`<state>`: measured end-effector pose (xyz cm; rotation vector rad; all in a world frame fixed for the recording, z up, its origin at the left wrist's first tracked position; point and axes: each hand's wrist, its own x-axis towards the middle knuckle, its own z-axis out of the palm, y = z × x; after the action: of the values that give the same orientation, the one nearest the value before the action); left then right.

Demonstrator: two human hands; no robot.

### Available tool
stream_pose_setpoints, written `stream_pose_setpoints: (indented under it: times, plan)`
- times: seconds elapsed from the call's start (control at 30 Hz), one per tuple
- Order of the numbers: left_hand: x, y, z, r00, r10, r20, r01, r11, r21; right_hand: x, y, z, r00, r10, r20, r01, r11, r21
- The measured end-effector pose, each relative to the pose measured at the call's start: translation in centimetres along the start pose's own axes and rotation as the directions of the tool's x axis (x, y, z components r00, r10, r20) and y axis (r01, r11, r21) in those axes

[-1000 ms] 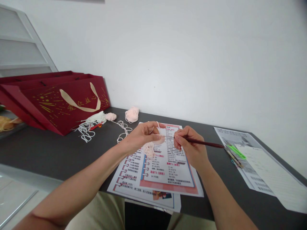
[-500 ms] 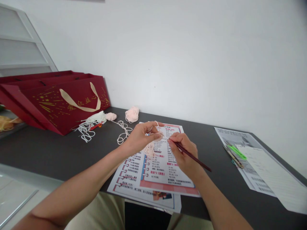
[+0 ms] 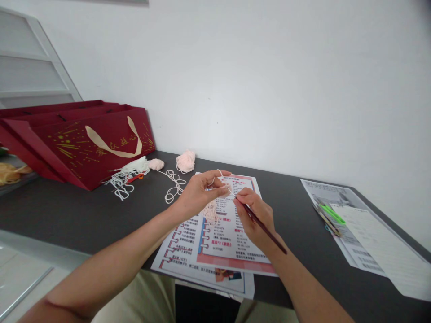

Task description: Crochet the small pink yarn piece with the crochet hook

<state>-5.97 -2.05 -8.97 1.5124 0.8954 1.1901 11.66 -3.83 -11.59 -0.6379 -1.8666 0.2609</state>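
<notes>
Near front edge of counter [image 3: 84, 211], above printed sheets [image 3: 232, 264], our left hand [image 3: 202, 189], thumb and fingers nearly together, held pale yarn [image 3: 220, 172] over forefinger; our right hand [image 3: 254, 208], fingers closed, gripped dark-handled hook [image 3: 266, 229], tip at left fingertips. Work looked begun, unfinished: yarn bunch [image 3: 210, 211] below left hand; loose loops [image 3: 174, 183] and pink ball [image 3: 186, 160] toward back edge seemed unworked. Stitches done, we couldn't tell.

The hook handle [image 3: 266, 227] is reddish-brown, the yarn [image 3: 210, 212] pale pink.
</notes>
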Motion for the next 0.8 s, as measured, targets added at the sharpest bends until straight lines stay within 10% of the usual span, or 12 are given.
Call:
stream_pose_setpoints:
  times: [0.53, 0.8]
  plan:
    - [-0.1, -0.2, 0.5, 0.948, -0.224, 0.226, 0.308, 0.824, -0.475, -0.2, 1.2, 0.3, 0.927, -0.338, 0.166, 0.370, 0.897, -0.243]
    - [-0.2, -0.5, 1.3, 0.990, -0.142, -0.014, 0.129, 0.929, -0.348, -0.3, -0.2, 1.1, 1.000, 0.002, 0.003, -0.002, 0.996, -0.085]
